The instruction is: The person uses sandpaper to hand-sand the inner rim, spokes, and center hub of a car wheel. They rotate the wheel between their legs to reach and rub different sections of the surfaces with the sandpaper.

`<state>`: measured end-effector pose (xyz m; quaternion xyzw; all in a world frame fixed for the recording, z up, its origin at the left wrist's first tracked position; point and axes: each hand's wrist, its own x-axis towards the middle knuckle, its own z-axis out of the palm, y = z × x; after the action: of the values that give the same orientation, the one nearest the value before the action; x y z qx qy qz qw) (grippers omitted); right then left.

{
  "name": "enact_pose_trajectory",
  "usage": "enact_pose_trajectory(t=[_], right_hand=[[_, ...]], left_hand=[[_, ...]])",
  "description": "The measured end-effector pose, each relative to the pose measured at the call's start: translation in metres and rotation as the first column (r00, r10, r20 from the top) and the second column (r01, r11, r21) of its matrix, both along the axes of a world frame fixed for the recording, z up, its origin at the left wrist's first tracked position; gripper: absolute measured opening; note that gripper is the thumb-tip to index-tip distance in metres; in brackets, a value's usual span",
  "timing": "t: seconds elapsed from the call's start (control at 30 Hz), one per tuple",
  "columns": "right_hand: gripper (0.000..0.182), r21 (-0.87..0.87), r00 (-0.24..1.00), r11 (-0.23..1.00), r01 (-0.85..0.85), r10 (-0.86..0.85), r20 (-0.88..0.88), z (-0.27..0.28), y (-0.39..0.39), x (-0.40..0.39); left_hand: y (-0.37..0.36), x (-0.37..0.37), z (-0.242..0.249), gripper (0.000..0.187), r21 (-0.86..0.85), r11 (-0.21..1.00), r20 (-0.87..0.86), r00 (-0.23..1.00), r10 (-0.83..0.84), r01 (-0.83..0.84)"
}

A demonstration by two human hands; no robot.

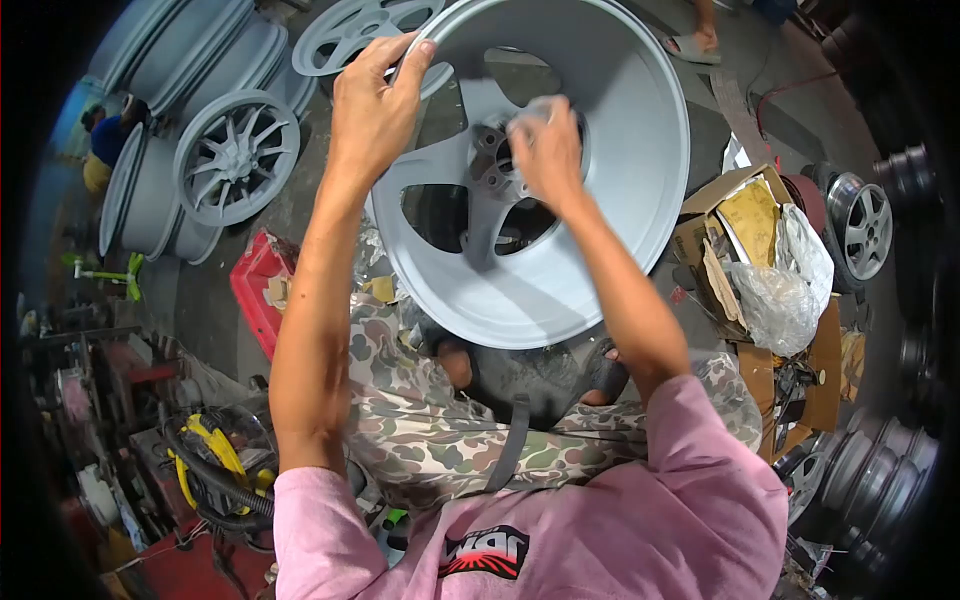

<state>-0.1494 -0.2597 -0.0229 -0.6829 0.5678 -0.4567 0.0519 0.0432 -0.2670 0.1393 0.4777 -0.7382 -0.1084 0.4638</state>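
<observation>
A large grey car wheel rim (628, 200) without a tyre stands in front of me, its open barrel facing me and its spokes deep inside. My left hand (375, 105) grips the upper left edge of the rim, with the thumb over the lip. Inside the barrel, my right hand (545, 148) is at the hub, its fingers curled and blurred by motion. Whatever those fingers hold is too smeared to name. Part of the hub with its bolt holes is hidden behind them.
More grey rims (237, 158) are stacked at the left. A cardboard box (722, 195) with plastic bags stands at right, near a wheel (860, 226). Low on the left are a red container (262, 290) and a black hose (235, 490). Another person's foot (703, 42) shows at the top.
</observation>
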Motion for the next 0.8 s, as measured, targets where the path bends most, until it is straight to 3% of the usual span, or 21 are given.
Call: enact_pose_trajectory(t=[0.07,0.13,0.17,0.23,0.3,0.33,0.37,0.43,0.47,0.5,0.53,0.57,0.6,0.67,0.73,0.77,0.8], right_hand=[[0.019,-0.105,0.995,0.993,0.062,-0.07,-0.077,-0.002,-0.045,-0.007],[0.016,0.235,0.949,0.97,0.058,0.019,-0.314,-0.014,-0.069,-0.002],[0.015,0.133,0.933,0.991,-0.019,0.066,-0.355,-0.013,-0.065,0.01],[0.013,0.196,0.825,0.936,-0.292,0.351,-0.444,-0.006,-0.042,0.032],[0.015,-0.064,0.635,0.857,-0.511,0.326,-0.7,-0.018,-0.004,0.042],[0.018,-0.081,0.626,0.841,-0.534,0.329,-0.707,-0.019,-0.006,0.037],[0.018,-0.076,0.626,0.845,-0.53,0.329,-0.707,-0.01,-0.012,0.031],[0.022,0.154,0.596,0.986,-0.07,0.165,-0.786,0.01,-0.038,0.017],[0.024,0.172,0.821,0.978,-0.116,0.192,-0.537,0.004,-0.049,0.001],[0.027,0.202,0.903,0.973,-0.108,0.181,-0.39,-0.015,-0.065,-0.012],[0.028,0.223,0.898,0.974,-0.03,0.125,-0.423,-0.018,-0.064,-0.024],[0.031,0.214,0.938,0.976,0.038,0.039,-0.346,-0.041,-0.065,-0.038],[0.034,0.364,0.985,0.93,0.056,0.008,-0.171,-0.081,-0.071,-0.058],[0.034,0.545,0.967,0.801,-0.246,0.245,0.076,-0.128,-0.065,-0.105],[0.032,0.607,0.881,0.682,-0.409,0.121,0.457,-0.133,-0.025,-0.112],[0.032,0.609,0.877,0.675,-0.417,0.124,0.463,-0.135,-0.018,-0.113],[0.033,0.549,0.923,0.795,-0.258,0.034,0.384,-0.136,-0.015,-0.113]], left_hand=[[0.0,-0.001,0.001,0.036,0.025,0.999,0.009,1.0,-0.027,0.026],[0.003,-0.002,0.003,0.036,0.02,0.999,0.008,1.0,-0.026,0.026],[0.005,-0.003,0.004,0.036,0.02,0.999,0.008,1.0,-0.028,0.027],[0.005,-0.001,0.005,0.035,0.023,0.999,-0.01,0.999,-0.032,0.032],[-0.001,0.002,0.001,0.036,0.039,0.999,-0.01,1.0,-0.023,0.024],[-0.002,0.003,0.0,0.037,0.043,0.999,0.007,1.0,-0.008,0.008],[-0.004,0.003,0.0,0.037,0.047,0.999,0.005,1.0,-0.013,0.013],[-0.004,0.004,0.0,0.039,0.066,0.998,-0.005,1.0,-0.021,0.021],[-0.004,0.004,0.001,0.041,0.083,0.997,0.018,1.0,-0.007,0.006],[-0.003,0.004,0.003,0.041,0.077,0.997,0.021,1.0,-0.009,0.008],[-0.002,0.002,0.005,0.041,0.096,0.995,0.016,1.0,-0.001,0.0],[-0.001,0.001,0.005,0.041,0.116,0.993,0.006,1.0,0.011,-0.012],[-0.003,0.004,0.003,0.042,0.087,0.996,0.007,1.0,-0.014,0.013],[-0.006,0.006,0.005,0.042,0.106,0.994,-0.004,1.0,-0.003,0.003],[-0.009,0.009,0.0,0.043,0.14,0.99,-0.008,1.0,0.008,-0.006],[-0.013,0.013,-0.002,0.043,0.136,0.991,-0.034,0.999,-0.003,0.007],[-0.018,0.017,-0.003,0.044,0.126,0.992,-0.056,0.998,-0.016,0.023]])
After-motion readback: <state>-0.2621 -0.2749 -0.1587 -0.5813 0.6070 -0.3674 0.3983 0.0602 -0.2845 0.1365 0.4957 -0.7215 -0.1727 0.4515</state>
